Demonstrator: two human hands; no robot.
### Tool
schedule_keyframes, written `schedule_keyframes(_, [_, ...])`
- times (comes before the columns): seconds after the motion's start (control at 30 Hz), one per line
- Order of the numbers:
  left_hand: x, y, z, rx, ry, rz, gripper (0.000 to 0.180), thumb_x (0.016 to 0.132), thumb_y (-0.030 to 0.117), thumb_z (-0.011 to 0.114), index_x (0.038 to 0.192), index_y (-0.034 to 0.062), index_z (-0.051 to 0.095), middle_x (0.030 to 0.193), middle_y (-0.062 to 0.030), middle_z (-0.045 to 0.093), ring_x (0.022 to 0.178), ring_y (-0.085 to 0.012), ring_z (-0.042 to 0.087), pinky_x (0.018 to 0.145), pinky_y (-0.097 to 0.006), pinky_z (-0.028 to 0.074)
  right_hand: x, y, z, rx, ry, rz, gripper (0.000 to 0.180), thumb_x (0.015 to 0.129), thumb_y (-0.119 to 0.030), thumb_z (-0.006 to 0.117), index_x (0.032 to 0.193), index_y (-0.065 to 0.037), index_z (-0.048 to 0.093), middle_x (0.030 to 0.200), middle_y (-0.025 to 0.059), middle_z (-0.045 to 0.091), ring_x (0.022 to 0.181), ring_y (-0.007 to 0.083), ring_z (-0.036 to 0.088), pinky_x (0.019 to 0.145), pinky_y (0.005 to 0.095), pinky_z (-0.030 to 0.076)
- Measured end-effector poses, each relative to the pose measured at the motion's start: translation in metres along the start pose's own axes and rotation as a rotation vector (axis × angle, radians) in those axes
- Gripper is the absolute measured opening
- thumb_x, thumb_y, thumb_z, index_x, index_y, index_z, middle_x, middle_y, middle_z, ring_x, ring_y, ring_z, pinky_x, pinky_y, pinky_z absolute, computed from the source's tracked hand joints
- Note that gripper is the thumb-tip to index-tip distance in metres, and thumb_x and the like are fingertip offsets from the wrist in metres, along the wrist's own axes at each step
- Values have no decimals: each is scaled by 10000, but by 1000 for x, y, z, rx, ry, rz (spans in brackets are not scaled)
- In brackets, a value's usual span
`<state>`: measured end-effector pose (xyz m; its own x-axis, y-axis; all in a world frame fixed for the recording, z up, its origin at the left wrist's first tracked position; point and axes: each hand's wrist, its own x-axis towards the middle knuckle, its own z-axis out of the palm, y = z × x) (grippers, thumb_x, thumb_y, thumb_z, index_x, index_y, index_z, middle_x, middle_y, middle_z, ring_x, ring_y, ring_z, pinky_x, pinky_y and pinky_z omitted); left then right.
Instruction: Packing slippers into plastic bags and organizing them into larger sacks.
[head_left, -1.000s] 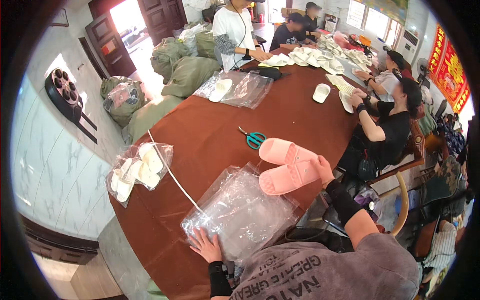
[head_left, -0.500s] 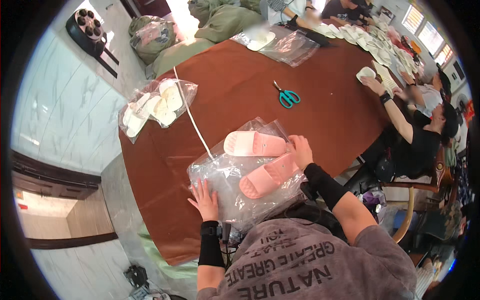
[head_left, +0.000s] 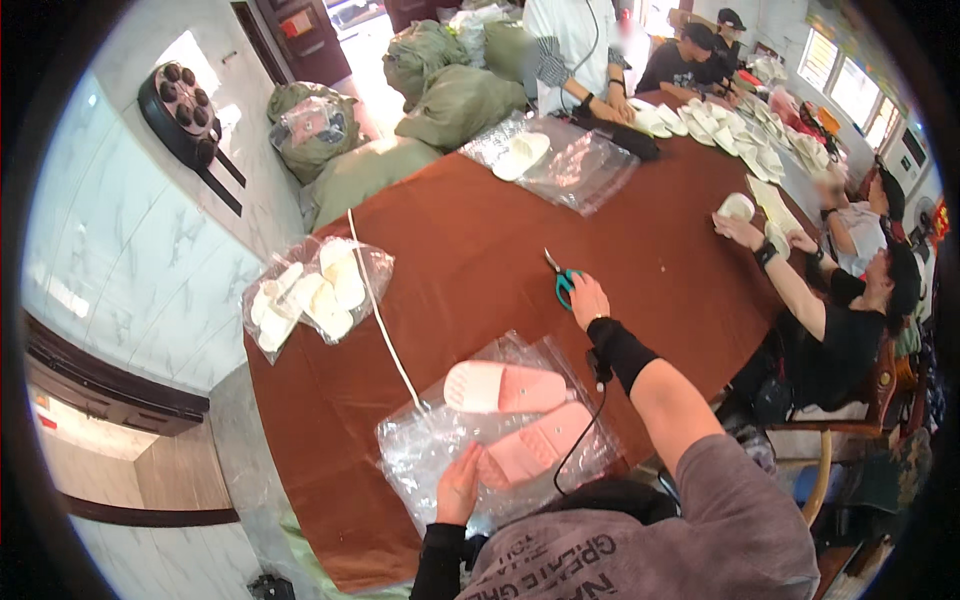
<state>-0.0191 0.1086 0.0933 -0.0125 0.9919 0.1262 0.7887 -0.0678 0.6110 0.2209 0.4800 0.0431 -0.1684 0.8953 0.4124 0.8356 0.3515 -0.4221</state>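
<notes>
Two pink slippers lie on a clear plastic bag in front of me. My left hand (head_left: 459, 487) has its fingers together at the left end of the nearer slipper (head_left: 535, 447), closed on its edge. The farther slipper (head_left: 500, 387) rests just beyond it, untouched. My right hand (head_left: 590, 301) is stretched forward over the table, its fingers around the teal handles of a pair of scissors (head_left: 564, 288). Their blades point away from me. The plastic bag (head_left: 415, 455) spreads out under both slippers.
A white strip (head_left: 378, 300) crosses the brown tabletop (head_left: 450, 270) beside bagged white slippers (head_left: 325, 295). A white slipper (head_left: 523, 156) lies on plastic at the far edge. Co-workers handle white slippers at right and far side; a wooden chair (head_left: 822, 470) stands at right.
My right hand has left the slippers and reached forward to grasp the scissors. My left hand has moved right, from the bag's left edge to the nearer slipper. The view has tilted upward.
</notes>
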Motion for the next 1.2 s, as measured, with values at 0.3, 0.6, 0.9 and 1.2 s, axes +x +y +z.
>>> schedule_keyframes(0.3, [-29, -15, 19, 126, -132, -76, 456, 874, 173, 567, 1320, 103, 498, 1137, -181, 588, 976, -398, 575, 822, -449, 480, -48, -12, -16, -235, -203, -46, 252, 822, -172, 542, 1040, -45, 530, 951, 179, 555, 929, 339, 568, 756, 436, 506])
schedule_keyframes(0.6, [-4, -10, 8, 140, 37, -6, 78, 844, 135, 584, 857, 58, 582, 830, -138, 555, 788, -347, 567, 652, -436, 449, -120, -34, -113, -36, -403, 109, 262, 817, -255, 584, 1031, -117, 525, 813, 171, 632, 730, 349, 637, 630, 461, 504])
schedule_keyframes(0.9, [5, 21, -18, -20, 191, 52, 57, 807, 85, 621, 854, 66, 595, 870, -97, 578, 811, -295, 591, 688, -388, 477, -189, -136, -178, 46, -513, -606, 496, 741, -293, 685, 1166, -103, 512, 886, 134, 554, 868, 299, 560, 746, 412, 472])
schedule_keyframes(1.2, [-8, 30, -20, -29, 247, 68, 49, 807, 105, 623, 848, 89, 601, 848, -73, 582, 788, -289, 599, 661, -386, 477, -224, -169, -147, -84, -590, -712, 347, 663, -255, 704, 928, -70, 581, 907, 120, 591, 906, 297, 581, 696, 422, 490])
